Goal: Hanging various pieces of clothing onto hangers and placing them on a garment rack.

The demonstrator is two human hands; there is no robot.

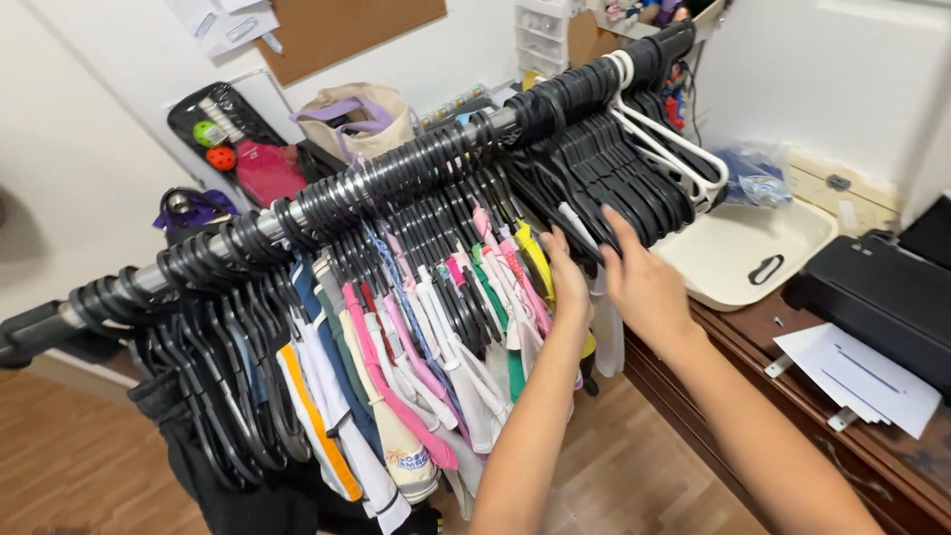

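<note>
Now, left hand (pixel 567 282): fingers open, touching the yellow garment (pixel 536 260); it holds nothing.
Right hand (pixel 644 282): open, spread on the empty black hangers (pixel 604 168).
Rail (pixel 297 213): carries all hangers.
Advice: part the hangers gently, keeping hooks on the rail.

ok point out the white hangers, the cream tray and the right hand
white hangers (pixel 684 159), head view, on the lower bar of the outermost hanger
cream tray (pixel 733 248), head view, on its bare floor
right hand (pixel 644 282), head view, on the back of the hand
</note>
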